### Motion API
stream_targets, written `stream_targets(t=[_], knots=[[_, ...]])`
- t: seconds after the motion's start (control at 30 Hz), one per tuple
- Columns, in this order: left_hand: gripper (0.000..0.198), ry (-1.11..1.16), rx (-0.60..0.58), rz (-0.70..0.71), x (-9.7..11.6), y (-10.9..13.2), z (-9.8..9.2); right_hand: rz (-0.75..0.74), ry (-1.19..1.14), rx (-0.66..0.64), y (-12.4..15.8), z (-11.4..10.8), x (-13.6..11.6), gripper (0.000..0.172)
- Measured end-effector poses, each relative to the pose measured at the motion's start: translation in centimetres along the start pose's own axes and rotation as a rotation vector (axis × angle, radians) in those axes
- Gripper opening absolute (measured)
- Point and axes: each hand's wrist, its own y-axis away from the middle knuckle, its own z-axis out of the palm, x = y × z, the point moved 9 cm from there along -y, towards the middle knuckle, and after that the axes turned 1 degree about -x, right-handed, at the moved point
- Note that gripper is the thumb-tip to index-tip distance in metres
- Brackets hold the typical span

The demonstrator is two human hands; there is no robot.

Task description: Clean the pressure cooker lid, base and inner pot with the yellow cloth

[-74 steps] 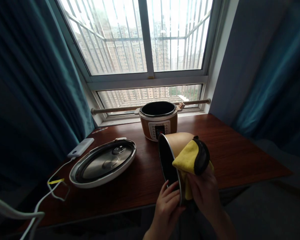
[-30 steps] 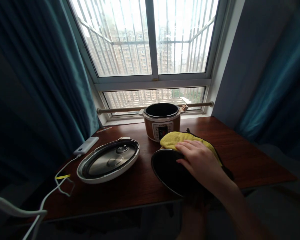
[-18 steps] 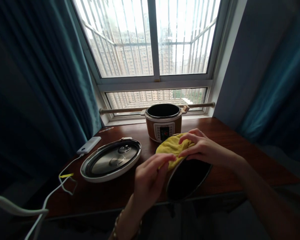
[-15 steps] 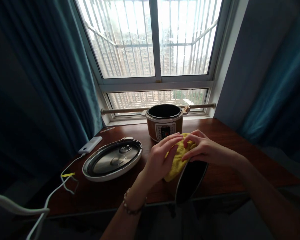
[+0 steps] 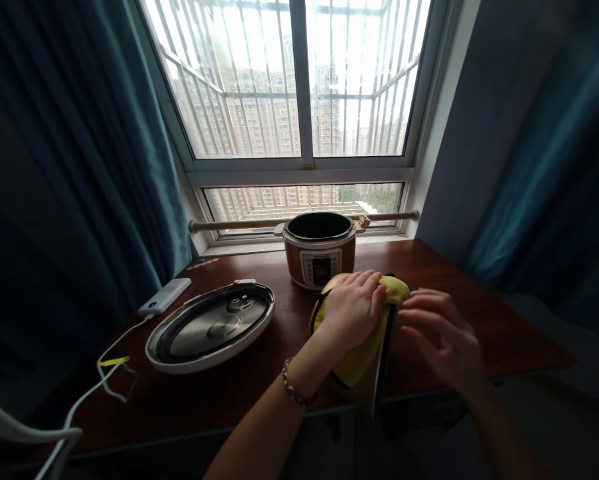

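Note:
A cooker's inner pot (image 5: 382,360) is tipped on its side near the front of the table, its dark rim seen almost edge-on. Draped over its outer wall is a yellow cloth (image 5: 354,367). My left hand (image 5: 352,307) presses on the cloth, fingers curled over it and the pot beneath. To the right of the rim is my right hand (image 5: 444,337), fingers bent and apart, close to the cloth's edge; nothing shows in it. Behind the pot stands the brown and white electric cooker (image 5: 320,250), lidless, with a dark inside and a front control panel.
An upturned oval lid (image 5: 212,327) with a metal inner face lies at the left of the wooden table (image 5: 429,267). Beyond it are a white power bank (image 5: 164,297) and its white cable (image 5: 86,395). A rod (image 5: 239,225) crosses the window behind the cooker.
The pot has turned so its dark mouth no longer shows. My left hand has shifted right and lies flatter on the cloth. My right hand has come off the cloth, moving right.

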Motion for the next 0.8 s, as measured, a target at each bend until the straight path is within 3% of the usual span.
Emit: stream_targets(t=[0.13,0.27,0.33,0.4,0.47,0.67,0.8], knots=[[0.038,-0.003,0.014,-0.002,0.1,0.0,-0.2,-0.211,0.134,-0.058,2.7,2.7,-3.8,0.038],[0.035,0.009,0.035,-0.010,-0.1,0.0,-0.4,-0.190,0.111,-0.078,3.4,4.3,-4.8,0.041],[0.033,0.016,0.050,-0.027,-0.4,0.1,-0.5,-0.087,0.103,0.006,3.8,4.1,-5.0,0.041],[0.032,0.014,0.069,-0.056,-0.7,0.2,-0.7,0.110,0.119,0.131,5.0,3.5,-4.6,0.039],[0.032,0.003,0.082,-0.082,-0.9,0.3,-0.7,0.323,0.148,0.172,7.1,4.0,-4.0,0.037],[0.032,-0.029,0.111,-0.095,-0.6,0.5,-0.4,0.582,0.021,-0.038,11.8,8.4,-2.6,0.036],[0.033,-0.037,0.128,-0.106,-0.5,0.5,-0.4,0.765,-0.159,-0.063,12.7,9.3,-1.3,0.042]])
